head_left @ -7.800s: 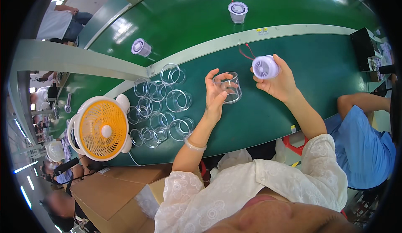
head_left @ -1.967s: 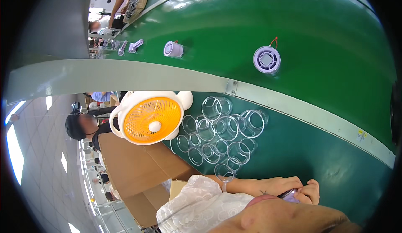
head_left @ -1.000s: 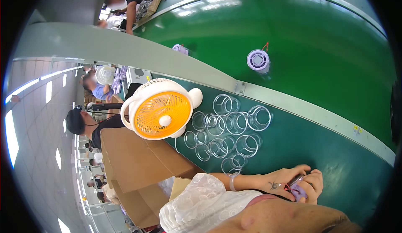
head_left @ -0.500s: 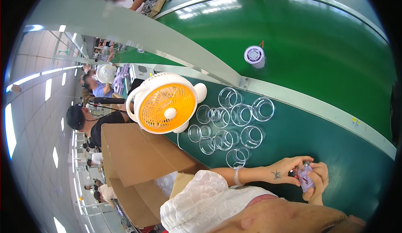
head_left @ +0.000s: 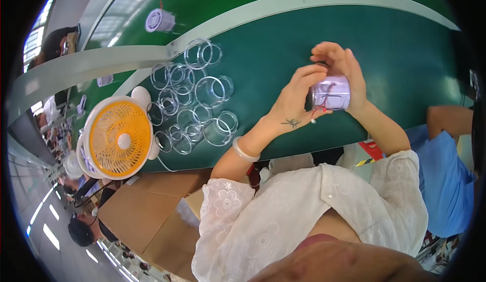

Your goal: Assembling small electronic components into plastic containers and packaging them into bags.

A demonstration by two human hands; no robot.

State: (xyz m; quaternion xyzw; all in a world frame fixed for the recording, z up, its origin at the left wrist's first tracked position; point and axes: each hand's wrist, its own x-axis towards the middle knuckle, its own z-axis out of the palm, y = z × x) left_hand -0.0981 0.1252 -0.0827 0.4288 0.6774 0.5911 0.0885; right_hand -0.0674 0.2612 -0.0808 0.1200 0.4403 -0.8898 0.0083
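Places taken from the orange-and-white fan.

Purple unit, red wires trailing: held over the surface, well right of the fan, beyond the cups. Left hand: grip pinching the unit's fan-side end, fingers above, thumb below. Right hand: cupped against the opposite end, fingers raised; cannot tell whether its grip bears any load. A clear edge seems to show around the unit; cannot confirm a cup there.

Progress, judged: this piece looks mid-handling. Another purple unit is already out on the green strip, above and right of the fan. Clear cups, clustered just right of the fan, contain no purple units; those look unused.

Around: pale rail above and right of the fan, a barrier between cups and strip. Fan crowds the cluster's left side. Cardboard box below the fan; seated person in blue far right of it.
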